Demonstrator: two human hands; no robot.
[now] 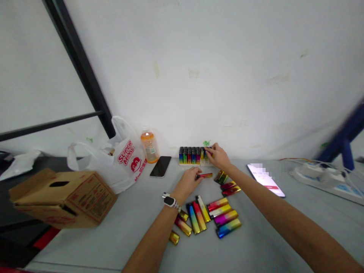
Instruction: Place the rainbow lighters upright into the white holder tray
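My left hand (188, 181), with a watch on its wrist, pinches a red and gold lighter (207, 175) low over the table. My right hand (220, 156) reaches to the right part of a white tray (205, 163), fingertips closed at the top of the upright lighters there; its fingers partly hide what they grip, which seems to be a lighter. Rows of colourful lighters (189, 155) stand upright in the tray's left part. Several shiny lighters lie loose nearer me, among them a blue and gold lighter (228, 228) and a red and gold lighter (199, 216).
Left of the tray are a dark phone (160, 167), an orange drink bottle (149, 146), a white plastic bag (113, 167) and an open cardboard box (62, 197). On the right lie a lit phone (265, 181) and a power strip (327, 180). A wall (199, 94) stands behind.
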